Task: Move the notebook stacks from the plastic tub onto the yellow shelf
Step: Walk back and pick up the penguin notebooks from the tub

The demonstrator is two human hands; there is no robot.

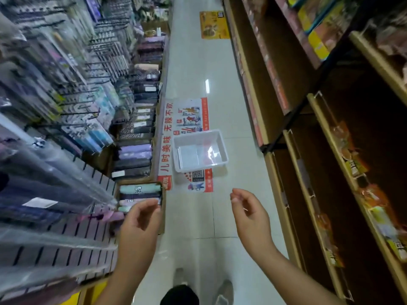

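A clear plastic tub (pixel 199 134) sits on the pale tiled aisle floor ahead of me. Only its see-through bottom shows inside; I see no notebooks in it. My left hand (pixel 141 219) is raised in front of me with fingers curled apart, holding nothing. My right hand (pixel 248 214) is raised beside it, fingers loosely bent and apart, also holding nothing. Both hands are well short of the tub, nearer to me. Yellow-edged shelves (pixel 293 172) run along the right side of the aisle; their lower levels are dark.
On the left stands a rack of hanging packaged goods (pixel 66 106) with stacked folded items (pixel 134 150) in boxes below. Printed floor stickers (pixel 187 119) lie under and beyond the tub. Packaged snacks (pixel 352 159) sit on the right shelves. My feet (pixel 198 291) show at the bottom.
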